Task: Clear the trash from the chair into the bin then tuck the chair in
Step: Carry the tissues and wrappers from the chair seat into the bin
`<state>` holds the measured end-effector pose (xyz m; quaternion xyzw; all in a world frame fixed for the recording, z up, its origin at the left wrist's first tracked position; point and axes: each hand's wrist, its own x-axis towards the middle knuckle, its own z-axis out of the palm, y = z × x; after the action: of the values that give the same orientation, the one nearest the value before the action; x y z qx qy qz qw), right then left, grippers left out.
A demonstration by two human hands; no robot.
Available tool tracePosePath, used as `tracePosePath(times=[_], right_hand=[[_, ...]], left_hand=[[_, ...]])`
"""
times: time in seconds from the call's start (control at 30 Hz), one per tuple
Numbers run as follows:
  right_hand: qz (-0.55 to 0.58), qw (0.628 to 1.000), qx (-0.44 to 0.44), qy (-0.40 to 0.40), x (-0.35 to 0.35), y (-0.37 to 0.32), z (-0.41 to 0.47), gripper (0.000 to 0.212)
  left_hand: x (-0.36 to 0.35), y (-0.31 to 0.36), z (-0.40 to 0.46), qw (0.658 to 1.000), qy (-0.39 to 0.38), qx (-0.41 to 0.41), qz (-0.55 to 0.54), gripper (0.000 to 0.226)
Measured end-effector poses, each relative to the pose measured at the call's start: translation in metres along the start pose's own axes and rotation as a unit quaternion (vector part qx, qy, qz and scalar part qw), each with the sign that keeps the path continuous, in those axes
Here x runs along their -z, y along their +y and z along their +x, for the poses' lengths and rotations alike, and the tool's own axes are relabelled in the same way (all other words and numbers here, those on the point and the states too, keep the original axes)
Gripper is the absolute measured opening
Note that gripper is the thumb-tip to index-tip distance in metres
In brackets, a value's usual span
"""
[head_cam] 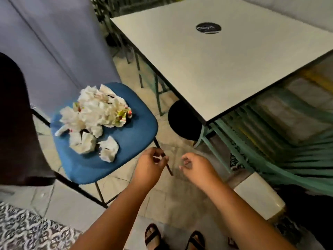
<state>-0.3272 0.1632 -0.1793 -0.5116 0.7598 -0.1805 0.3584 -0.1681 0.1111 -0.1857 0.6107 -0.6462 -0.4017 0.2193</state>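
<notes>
Nearest to me, at the bottom edge of the head view, are two feet in dark open sandals (174, 238) standing on pale floor tiles (180, 195). A patterned dark-and-white tiled patch fills the lower left corner.

Above the feet, my two bare forearms reach forward side by side. The left hand (150, 163) hangs just past the front right edge of the chair, its fingers curled loosely inward, grasping nothing that I can see. It overlaps a thin dark chair leg in the picture, but I cannot tell whether it touches the leg. The right hand (194, 166) hovers near it, over bare floor, fingers likewise half curled and empty. The two hands are close but apart.

The chair (126, 141) sits to the left, pulled out and well clear of the table. Its seat is a blue cushion on a thin black frame. The trash (93, 116) is heaped on the seat: a pile of crumpled white paper napkins, with a bit of yellow-green and red wrapper on its right side. Two smaller crumpled pieces lie nearer the front of the seat, just beside the main heap.

To the right is a white square table (225, 60) with a dark edge and a round black sticker near its far side. A round black shape on the floor (183, 120) shows partly under the table's near corner; I cannot tell what it is. Green-framed seats stand tucked beneath the table.
</notes>
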Motion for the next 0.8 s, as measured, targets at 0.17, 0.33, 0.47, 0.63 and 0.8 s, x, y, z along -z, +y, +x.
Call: tracePosePath(times=[0.17, 0.33, 0.47, 0.63, 0.8], right_hand=[[-0.019, 0.996, 0.088, -0.009, -0.039, -0.074, 0.028, 0.035], [-0.051, 0.985, 0.160, -0.043, -0.074, -0.117, 0.049, 0.057], [-0.103, 0.970, 0.198, -0.094, -0.104, -0.149, 0.073, 0.082], [-0.201, 0.944, 0.219, -0.141, -0.132, -0.177, 0.100, 0.088], [-0.222, 0.926, 0.264, -0.152, -0.148, -0.180, 0.116, 0.065]], left_hand=[[0.063, -0.027, 0.012, 0.993, 0.110, 0.004, -0.032, 0.014], [0.094, -0.040, 0.016, 0.972, 0.217, 0.032, -0.081, 0.010], [0.105, -0.053, 0.025, 0.949, 0.291, 0.067, -0.102, 0.019], [0.111, -0.063, 0.045, 0.929, 0.352, 0.115, -0.023, 0.026], [0.121, -0.067, 0.062, 0.907, 0.382, 0.170, 0.045, 0.025]])
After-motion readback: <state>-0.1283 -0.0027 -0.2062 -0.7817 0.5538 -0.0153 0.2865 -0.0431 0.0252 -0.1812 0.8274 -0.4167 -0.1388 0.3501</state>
